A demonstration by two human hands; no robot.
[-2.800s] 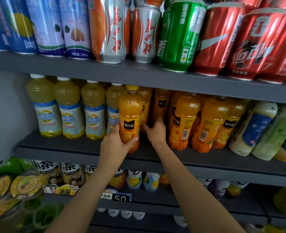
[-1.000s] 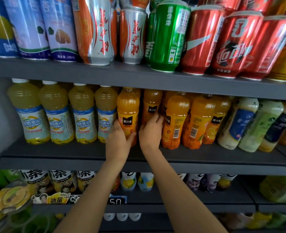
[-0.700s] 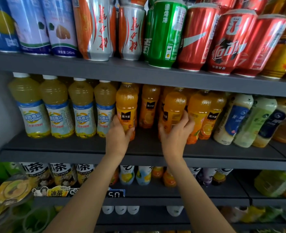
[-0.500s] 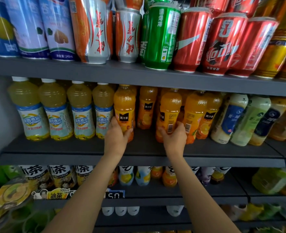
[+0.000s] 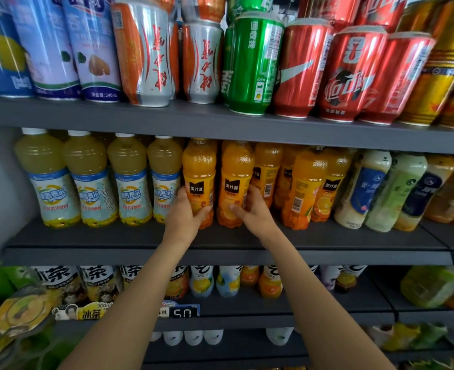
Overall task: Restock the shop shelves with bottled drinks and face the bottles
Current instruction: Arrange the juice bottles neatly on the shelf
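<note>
Now both hands grip orange juice bottles standing side by side on the middle shelf (image 5: 220,240): the left hand (image 5: 184,218) curls round the left orange juice bottle (image 5: 199,172), the right hand (image 5: 252,212) round the right orange juice bottle (image 5: 235,172), labels facing forward.

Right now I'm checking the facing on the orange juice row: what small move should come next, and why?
Probably release the two front orange juice bottles, the left-held one and the right-held one, whose black labels already face out, and turn the neighbouring orange bottle showing its barcode. The left hand and right hand each grip one.
</note>
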